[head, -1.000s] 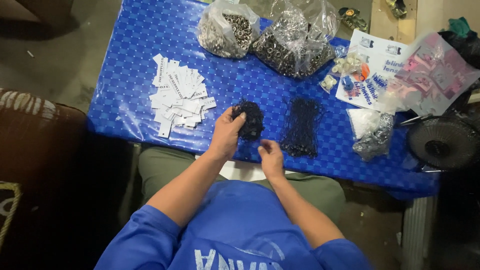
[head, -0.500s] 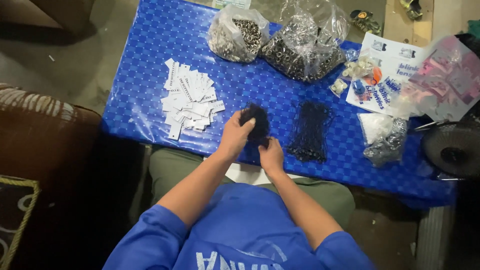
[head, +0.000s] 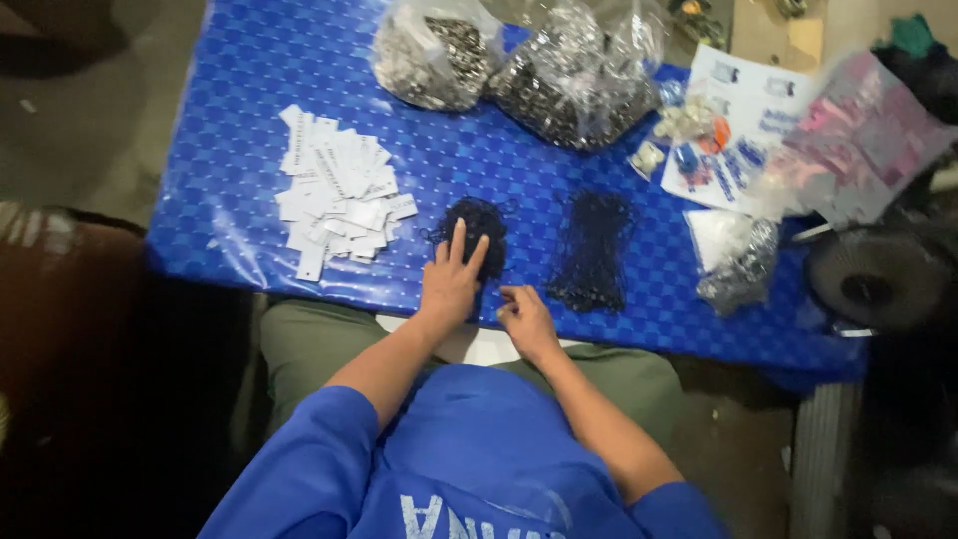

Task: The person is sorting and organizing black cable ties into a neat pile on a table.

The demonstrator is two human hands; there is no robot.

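From the head camera, looking down, the left hand [head: 451, 281] lies flat with fingers spread on the near edge of a small tangled heap of black cords [head: 475, 226] on the blue checked tablecloth [head: 239, 120]; it grips nothing. The right hand [head: 525, 317] sits just beside it at the table's near edge, fingers curled together as if pinching something small; what it pinches, if anything, is too small to tell. Just right of the hands lies a straightened bundle of black cords [head: 591, 250], apart from the heap. To the left of the heap is a loose pile of white paper tags [head: 337, 190]. At the far side of the table stand two clear plastic bags of small metal pieces [head: 559, 80]. On the right are a printed sheet [head: 743, 130], a smaller clear bag [head: 736, 262] and a pink-filled plastic bag [head: 858, 135]. The person wears a blue shirt [head: 469, 449].
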